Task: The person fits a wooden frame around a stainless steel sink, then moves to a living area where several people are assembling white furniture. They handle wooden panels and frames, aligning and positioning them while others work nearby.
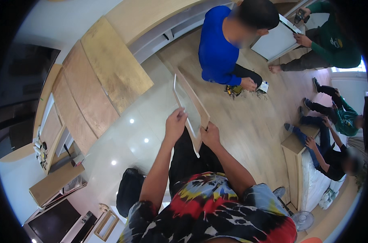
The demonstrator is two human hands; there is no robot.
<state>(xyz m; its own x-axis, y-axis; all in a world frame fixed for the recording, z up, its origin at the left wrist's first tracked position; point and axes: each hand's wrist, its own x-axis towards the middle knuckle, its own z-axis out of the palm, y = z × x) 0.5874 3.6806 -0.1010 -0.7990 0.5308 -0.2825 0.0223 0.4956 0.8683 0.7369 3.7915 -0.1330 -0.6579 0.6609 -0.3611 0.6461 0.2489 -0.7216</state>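
A wood-coloured board (195,97), seen almost edge-on, stands out in front of my body. My right hand (210,135) is closed around its near right corner. Along the board's left side runs a thin white strip (176,91), bent in the middle, its lower end hanging near my legs. My left hand (176,123) is closed, with the fingertips pinched at the strip's middle. The fingers partly cover the strip there.
Ahead on the floor, a person in blue (220,48) kneels beside scattered small hardware (234,91). Another person in green (333,44) holds a drill at a white panel (275,40). Large wooden boards (111,60) lean at left. Seated people are at right. A black bag (129,192) lies near my left.
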